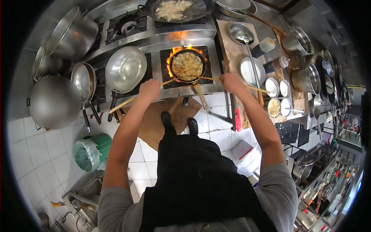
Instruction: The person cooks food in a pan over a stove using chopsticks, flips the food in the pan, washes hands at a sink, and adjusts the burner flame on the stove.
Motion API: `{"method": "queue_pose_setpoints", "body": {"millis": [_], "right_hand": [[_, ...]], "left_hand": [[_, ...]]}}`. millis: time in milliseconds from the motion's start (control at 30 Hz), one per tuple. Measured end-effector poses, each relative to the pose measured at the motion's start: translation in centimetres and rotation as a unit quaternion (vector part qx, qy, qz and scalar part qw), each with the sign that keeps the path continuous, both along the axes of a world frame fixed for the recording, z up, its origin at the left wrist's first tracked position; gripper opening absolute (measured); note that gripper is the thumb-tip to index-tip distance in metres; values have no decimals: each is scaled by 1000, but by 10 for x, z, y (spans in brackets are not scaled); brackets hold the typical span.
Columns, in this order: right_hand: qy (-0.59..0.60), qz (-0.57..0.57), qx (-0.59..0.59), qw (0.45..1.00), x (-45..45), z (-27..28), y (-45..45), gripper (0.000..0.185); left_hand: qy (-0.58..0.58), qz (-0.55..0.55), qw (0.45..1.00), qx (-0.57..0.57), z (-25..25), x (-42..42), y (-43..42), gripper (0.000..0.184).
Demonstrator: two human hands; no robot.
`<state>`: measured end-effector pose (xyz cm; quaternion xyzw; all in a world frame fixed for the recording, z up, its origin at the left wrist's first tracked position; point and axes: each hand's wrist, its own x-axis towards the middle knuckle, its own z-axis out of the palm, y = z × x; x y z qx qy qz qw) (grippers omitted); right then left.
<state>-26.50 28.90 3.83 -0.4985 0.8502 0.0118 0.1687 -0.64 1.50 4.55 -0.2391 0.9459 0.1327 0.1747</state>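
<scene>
On the stove (156, 63), a pancake (187, 65) lies in the frying pan (193, 81), probably soft, tearable, best supported under its edge; left hand (150, 90) and right hand (232, 82), apart, each grip a stick (123, 104).

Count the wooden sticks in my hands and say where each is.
2: one stick in your left hand, another stick in your right hand, inner ends pointing toward the frying pan. Any hidden within the grips cannot be seen.

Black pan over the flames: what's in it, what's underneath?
In the pan: flat, browned food covering most of the base. Flames show around part of the rim. The burner directly underneath and base beneath the food are hidden.
</scene>
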Motion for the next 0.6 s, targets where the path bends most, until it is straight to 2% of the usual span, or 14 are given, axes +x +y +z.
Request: {"method": "queue_pose_setpoints", "body": {"millis": [133, 233, 367, 500, 600], "right_hand": [[-17, -29, -11, 999, -4, 18, 2, 23], [-39, -21, -42, 998, 6, 13, -13, 23], [-39, -17, -41, 998, 11, -30, -8, 21], [-53, -48, -52, 996, 4, -10, 3, 22], [-53, -64, -78, 993, 11, -15, -5, 23]], "left_hand": [[13, 22, 1000, 16, 29, -3, -8, 20], [-36, 21, 999, -6, 54, -18, -5, 21], [-6, 1, 999, -49, 22, -20, -10, 21], [-26, 15, 999, -27, 33, -12, -14, 22], [-46, 1, 999, -4, 31, -24, -3, 24]]}}
